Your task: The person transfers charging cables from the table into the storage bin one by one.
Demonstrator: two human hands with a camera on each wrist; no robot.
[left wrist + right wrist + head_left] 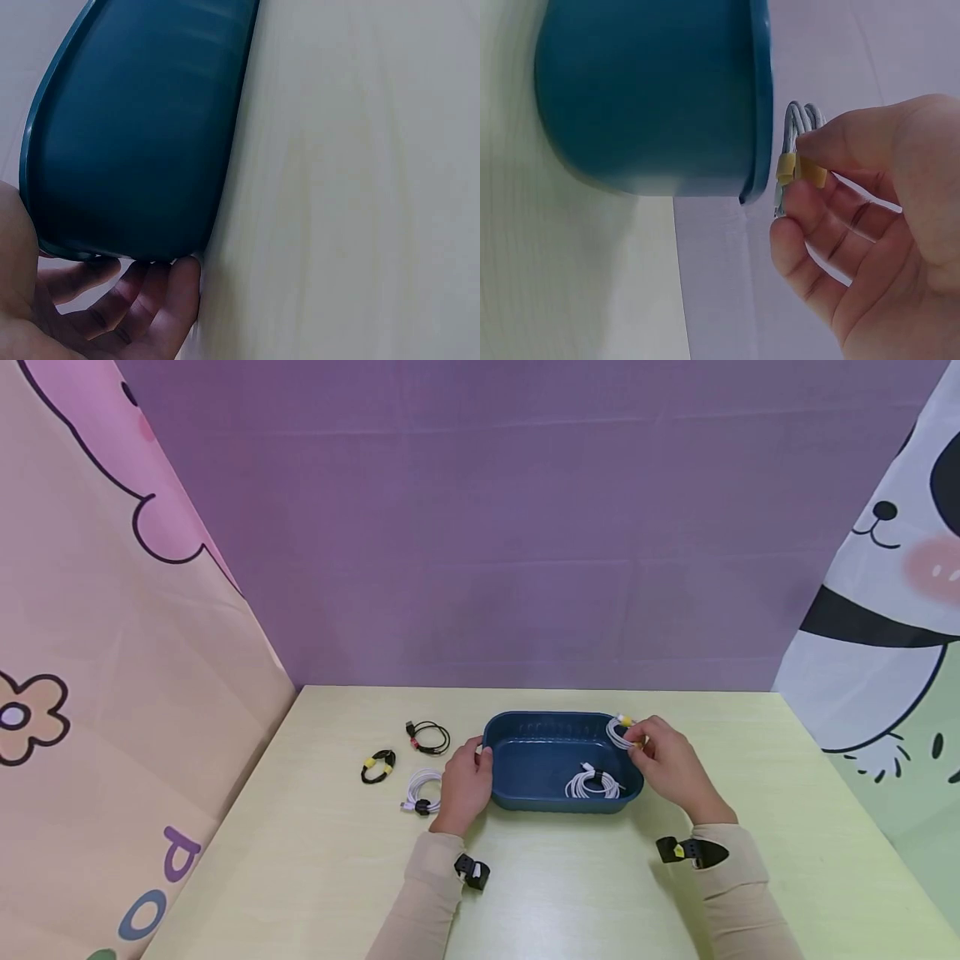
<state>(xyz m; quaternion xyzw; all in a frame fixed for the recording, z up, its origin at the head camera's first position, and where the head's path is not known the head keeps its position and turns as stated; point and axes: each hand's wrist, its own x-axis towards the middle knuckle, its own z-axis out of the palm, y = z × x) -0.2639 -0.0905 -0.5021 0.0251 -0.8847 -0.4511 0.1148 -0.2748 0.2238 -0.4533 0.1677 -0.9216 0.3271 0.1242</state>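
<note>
A dark blue plastic tray stands on the table. My left hand grips its left end, thumb at the rim, and in the left wrist view its fingers touch the outer wall. Above the tray's right end, my right hand pinches a coiled white cable with yellow ties. The right wrist view shows that coil between thumb and fingertips, over the rim's height. Inside the tray lies another white coiled cable with a black tie.
Left of the tray lie a black cable with a red tie, a black cable with yellow ties and a white coiled cable, partly hidden by my left hand. A purple cloth hangs behind the pale table.
</note>
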